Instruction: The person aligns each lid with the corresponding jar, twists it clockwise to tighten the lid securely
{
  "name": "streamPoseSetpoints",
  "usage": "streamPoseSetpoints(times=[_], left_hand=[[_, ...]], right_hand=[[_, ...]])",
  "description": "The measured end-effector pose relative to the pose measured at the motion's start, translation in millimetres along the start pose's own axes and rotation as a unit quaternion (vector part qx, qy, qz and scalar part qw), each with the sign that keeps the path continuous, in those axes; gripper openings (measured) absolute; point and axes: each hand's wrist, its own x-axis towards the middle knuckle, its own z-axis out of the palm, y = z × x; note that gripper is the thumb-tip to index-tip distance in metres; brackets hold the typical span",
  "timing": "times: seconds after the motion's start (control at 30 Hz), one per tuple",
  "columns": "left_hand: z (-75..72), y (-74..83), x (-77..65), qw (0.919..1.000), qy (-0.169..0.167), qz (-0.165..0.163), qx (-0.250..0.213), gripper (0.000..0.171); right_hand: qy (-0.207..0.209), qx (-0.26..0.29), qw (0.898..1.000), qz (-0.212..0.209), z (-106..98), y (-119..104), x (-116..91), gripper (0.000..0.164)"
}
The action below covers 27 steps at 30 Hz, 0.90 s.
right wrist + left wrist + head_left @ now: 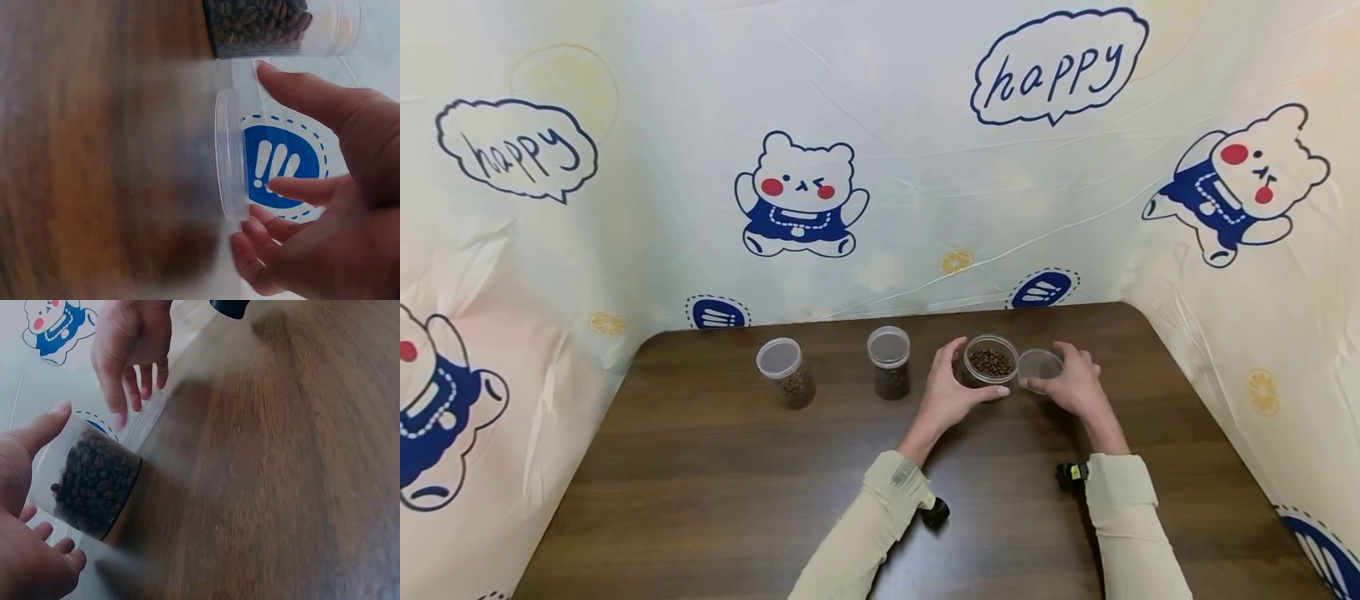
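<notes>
A clear jar (pixel 989 367) of coffee beans (pixel 991 362) stands uncovered at the right of the table. My left hand (pixel 949 392) is spread around its near left side, thumb in front; in the left wrist view the thumb and fingers flank the jar (pixel 94 481) loosely, and contact is unclear. To the jar's right, a clear round lid (pixel 1037 367) lies on the table. Over this lid hovers my right hand (pixel 1072 382), thumb and fingers apart. In the right wrist view the fingertips are close to the lid (pixel 231 156); touching cannot be told.
Two more lidded jars of dark beans stand to the left, one in the middle (pixel 890 367) and another farther left (pixel 786 375). A printed cloth wall (pixel 910 167) rises along the back and sides of the brown wooden table (pixel 737 483).
</notes>
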Motion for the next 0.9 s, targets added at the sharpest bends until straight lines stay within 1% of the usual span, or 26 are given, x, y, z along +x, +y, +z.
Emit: streamPoseSetpoints(times=[0.1, 0.27, 0.47, 0.7, 0.9], left_hand=[[1.7, -0.5, 1.8, 1.0000, 0.006, 0.002, 0.004, 0.108], [4.4, -0.9, 1.9, 0.9999, -0.002, -0.009, 0.010, 0.108], [7.9, -2.7, 3.6, 0.9999, -0.003, -0.009, 0.009, 0.107], [10.0, -4.0, 6.2, 0.9998, -0.017, -0.006, 0.007, 0.105], [10.5, -3.1, 7.8, 0.9996, -0.028, -0.006, -0.003, 0.099]], right_hand=[[-0.014, -0.016, 1.000, -0.001, 1.5, 0.4, 1.6, 0.105], [-0.013, -0.025, 1.000, 0.005, 2.2, 1.3, 4.1, 0.104], [-0.016, -0.027, 1.000, 0.001, 2.7, 1.4, 6.9, 0.102], [-0.028, -0.052, 0.998, -0.004, 2.4, 1.6, 7.2, 0.102], [-0.024, -0.056, 0.998, 0.002, 2.1, 0.0, 8.0, 0.100]])
